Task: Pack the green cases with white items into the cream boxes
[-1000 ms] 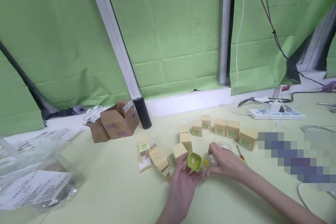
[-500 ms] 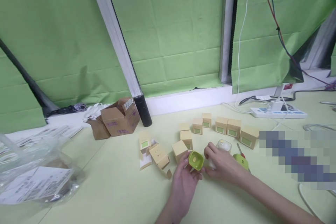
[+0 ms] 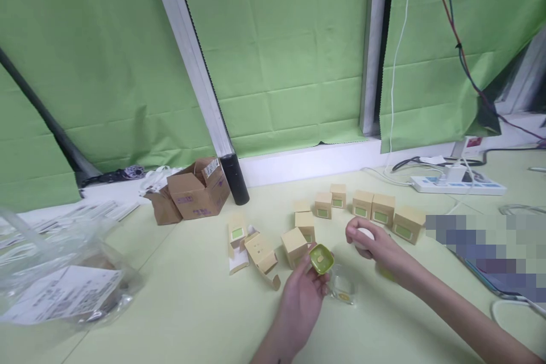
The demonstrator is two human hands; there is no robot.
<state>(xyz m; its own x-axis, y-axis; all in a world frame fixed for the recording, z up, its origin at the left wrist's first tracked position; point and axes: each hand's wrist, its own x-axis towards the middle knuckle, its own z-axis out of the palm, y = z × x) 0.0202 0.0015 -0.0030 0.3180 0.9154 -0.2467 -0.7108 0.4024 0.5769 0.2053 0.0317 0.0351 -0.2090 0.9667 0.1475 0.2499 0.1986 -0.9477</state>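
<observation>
My left hand [image 3: 303, 287] holds a small square green cup [image 3: 321, 259], its open side facing up and toward me. A small pale piece or mark shows on the cup's inner floor. To the right, my right hand [image 3: 370, 242] is closed round a white rounded object [image 3: 365, 236], mostly hidden by the fingers. Just beside the left fingertips, a clear plastic container [image 3: 342, 284] with a yellowish spot rests on the table. Part of another green piece [image 3: 386, 272] shows from under my right wrist.
Several small cardboard boxes [image 3: 362, 205] with green labels stand beyond my hands. An opened box [image 3: 261, 253] lies to the left. Farther back are a brown carton [image 3: 199, 196], a black cylinder [image 3: 234, 179] and a white power strip [image 3: 458, 184]. A plastic bag [image 3: 72, 278] is at far left.
My right hand has moved away from the green cup, to the right and up, and is closed round the white object. The clear container now shows beside my left hand, which still holds the cup.
</observation>
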